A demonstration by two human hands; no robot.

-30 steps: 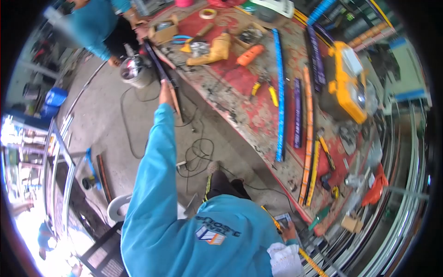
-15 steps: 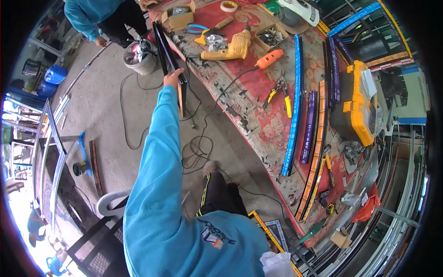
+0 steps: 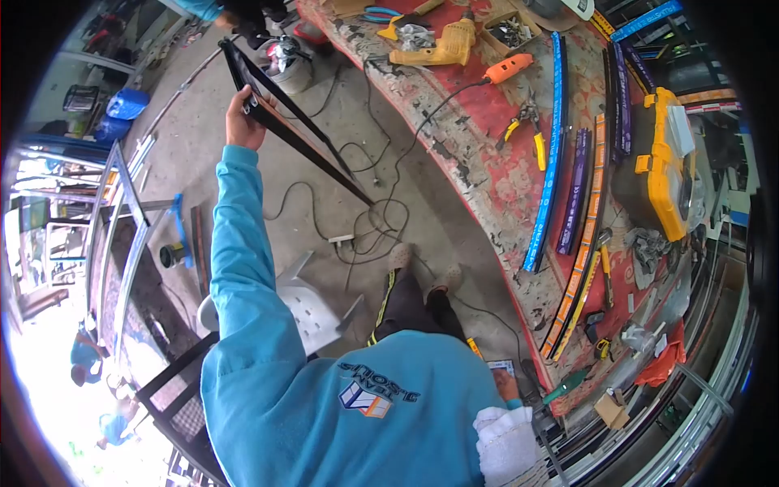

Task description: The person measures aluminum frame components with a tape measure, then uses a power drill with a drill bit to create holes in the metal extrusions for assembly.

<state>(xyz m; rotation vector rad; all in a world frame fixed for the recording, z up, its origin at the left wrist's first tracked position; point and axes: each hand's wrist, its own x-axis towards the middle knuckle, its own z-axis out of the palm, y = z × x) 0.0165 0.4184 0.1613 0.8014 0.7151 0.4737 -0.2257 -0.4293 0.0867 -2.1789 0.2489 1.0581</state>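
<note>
My left hand (image 3: 245, 122) reaches out to the upper left, closed around one long side of a narrow black metal frame (image 3: 294, 138). The frame hangs at a slant over the concrete floor, its lower end near a tangle of cable (image 3: 381, 217). At the lower right, my right hand (image 3: 505, 381) shows only in part, low beside my body. It is at a piece with white and blue tape (image 3: 499, 367), next to a yellow-taped strip (image 3: 475, 347). Its fingers are too small and hidden to read.
The red-covered table (image 3: 479, 170) carries a yellow drill (image 3: 438, 45), an orange tool (image 3: 510, 68), pliers (image 3: 526, 130), taped profiles (image 3: 552, 162) and a yellow-black toolbox (image 3: 661, 162). A grey chair (image 3: 312, 312) stands behind my left arm. Another person's hand (image 3: 227, 20) is at the top.
My left hand has swung left, away from the table, carrying the black frame, which now tilts across the floor. My right hand has come into view at the lower right. The camera view has shifted.
</note>
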